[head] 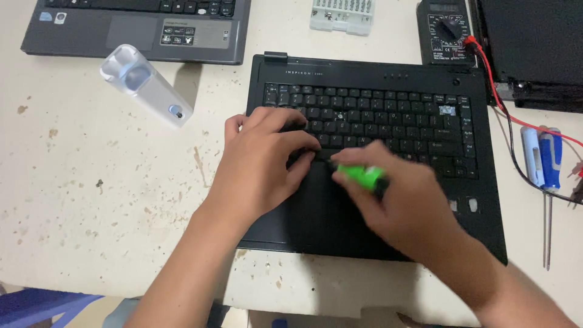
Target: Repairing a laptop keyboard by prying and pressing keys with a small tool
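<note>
Left hand (261, 164): palm down on the black laptop base (376, 152), fingers (303, 143) curled loosely over the lower-left keys, pressing on them and holding nothing.
Right hand (407, 203): fingers closed round a green-handled tool (361, 176), blurred, whose tip lies at the keyboard's front edge just beside the left fingertips.
Black laptop base: flat on the bench (91, 200), mid-frame, keyboard still seated in it.
Bit case (341, 13): clear plastic box at the bench's far edge, rows of small bits inside.
Stickers (177, 35): small rectangular labels on the palm rest of a grey laptop (139, 27), far left.
White device (146, 85): oblong, lying tilted beside the grey laptop.
Multimeter (446, 30): black, dial facing up, with a red lead (495, 91).
Blue screwdriver (549, 176): far right of the bench.
</note>
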